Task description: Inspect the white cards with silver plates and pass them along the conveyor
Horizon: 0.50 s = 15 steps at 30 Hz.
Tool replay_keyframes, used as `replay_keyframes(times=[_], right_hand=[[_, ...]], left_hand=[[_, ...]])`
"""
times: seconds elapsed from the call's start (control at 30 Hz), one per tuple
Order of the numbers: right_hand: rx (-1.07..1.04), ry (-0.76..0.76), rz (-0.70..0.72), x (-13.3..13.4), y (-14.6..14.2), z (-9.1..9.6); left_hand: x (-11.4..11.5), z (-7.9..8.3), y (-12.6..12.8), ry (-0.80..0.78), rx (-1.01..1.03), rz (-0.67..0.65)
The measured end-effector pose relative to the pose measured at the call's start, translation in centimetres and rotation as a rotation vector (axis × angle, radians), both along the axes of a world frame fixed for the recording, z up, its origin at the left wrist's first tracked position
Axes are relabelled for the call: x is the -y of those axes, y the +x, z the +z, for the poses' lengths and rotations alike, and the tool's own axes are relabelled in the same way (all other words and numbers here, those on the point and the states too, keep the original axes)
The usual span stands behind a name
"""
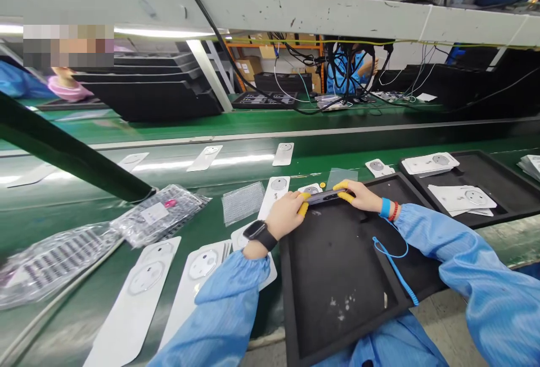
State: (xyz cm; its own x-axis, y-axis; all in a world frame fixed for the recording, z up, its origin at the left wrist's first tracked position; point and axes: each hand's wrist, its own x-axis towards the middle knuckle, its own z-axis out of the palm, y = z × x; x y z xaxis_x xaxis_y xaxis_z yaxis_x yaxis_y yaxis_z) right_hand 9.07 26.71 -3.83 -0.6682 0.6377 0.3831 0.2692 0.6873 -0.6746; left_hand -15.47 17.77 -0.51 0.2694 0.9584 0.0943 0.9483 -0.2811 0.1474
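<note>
Gripping a slim dark device (pixel 327 196), left hand (pixel 287 215) and right hand (pixel 363 196) hover over a matte black tray (pixel 337 268); the neighbour tray (pixel 500 178) holds white cards (pixel 459 198).

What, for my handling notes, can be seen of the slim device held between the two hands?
The slim device is a thin, flat, dark grey slab with a purplish sheen, seen nearly edge-on, lying level. The left hand pinches its left end, the right hand its right end, fingertips in yellow cots. It is held over the far edge of the black tray. No markings can be made out.
</note>
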Motion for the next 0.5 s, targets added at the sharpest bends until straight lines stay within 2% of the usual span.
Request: replay_keyframes(times=[0.23, 0.5], right_hand=[[0.031, 0.021, -0.072, -2.2, -0.3, -0.9], [0.026, 0.031, -0.044, -2.5, 0.2, -1.6]], left_hand=[[-2.9, 0.8, -1.1, -0.016, 0.017, 0.013], [-1.9, 0.2, -1.7, 0.016, 0.072, 0.004]])
